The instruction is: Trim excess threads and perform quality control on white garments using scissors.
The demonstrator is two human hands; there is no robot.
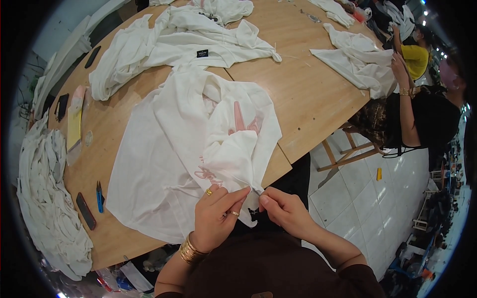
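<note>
A white shirt [149, 164] with pink print lies in front of me, its near edge hanging past the table's edge. My left hand [217, 213], with gold rings and bracelets, is closed, pinching a gathered bit of the shirt's cloth between thumb and finger. Close beside it my right hand [285, 211] is closed around a small grey metal tool [257, 190]. The tool's tip meets the cloth at my left fingertips. Most of the tool is hidden in my fist, so its exact kind cannot be made out.
Blue-handled thread snips [100, 197] and a dark red-edged phone [86, 211] lie on the wooden table [298, 104] at left. White garments [47, 188] are piled along the left edge, more [189, 37] at the far side. A co-worker in black [430, 119] sits at right, holding white cloth [355, 59].
</note>
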